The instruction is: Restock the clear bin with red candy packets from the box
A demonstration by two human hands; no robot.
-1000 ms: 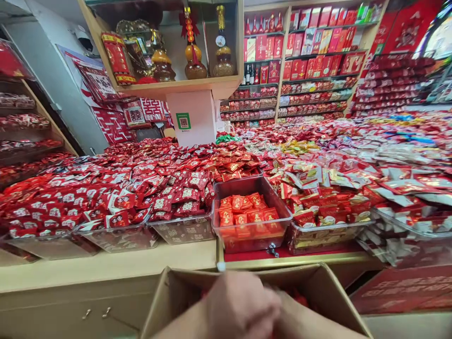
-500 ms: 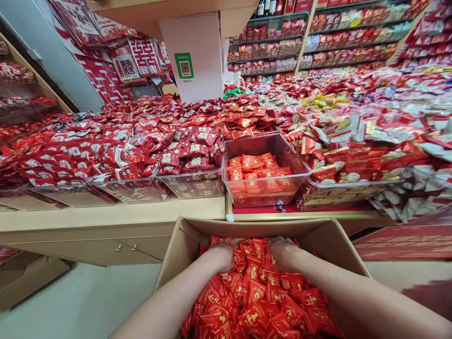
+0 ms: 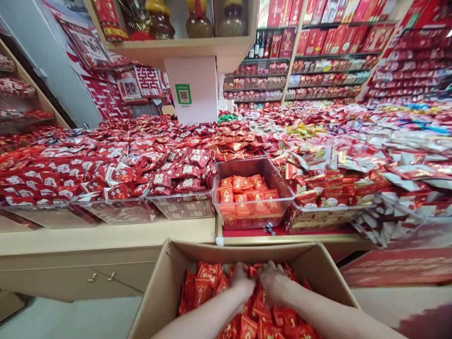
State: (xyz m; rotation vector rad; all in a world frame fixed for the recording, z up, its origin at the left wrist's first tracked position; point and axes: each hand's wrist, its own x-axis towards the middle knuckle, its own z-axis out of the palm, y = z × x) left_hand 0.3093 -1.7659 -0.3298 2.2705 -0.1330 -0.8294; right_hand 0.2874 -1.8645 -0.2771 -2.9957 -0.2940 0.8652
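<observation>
A cardboard box [image 3: 205, 252] stands in front of me, holding many red wrapped candies [image 3: 208, 273] with gold print. Both my hands reach down into it, close together near its far wall. My left hand [image 3: 242, 278] curls into the candies, its fingertips buried among them. Just to the right, my right hand [image 3: 274, 281] has its bent fingers closed over candies, tips partly hidden. Beyond the box, a clear plastic bin [image 3: 253, 207] on the counter is partly filled with similar red candies.
Clear bins heaped with packaged sweets [image 3: 189, 169] line the counter [image 3: 106, 238] on both sides. A small metal piece [image 3: 269, 229] lies before the middle bin. Overhead juts a wooden shelf [image 3: 183, 47] with jars. A white panel [image 3: 201, 89] bears a QR code.
My hands have drawn closer together among the candies, the left moving right. The candies under them have shifted, with a hollow between the hands. The view has tilted up, showing more shelving.
</observation>
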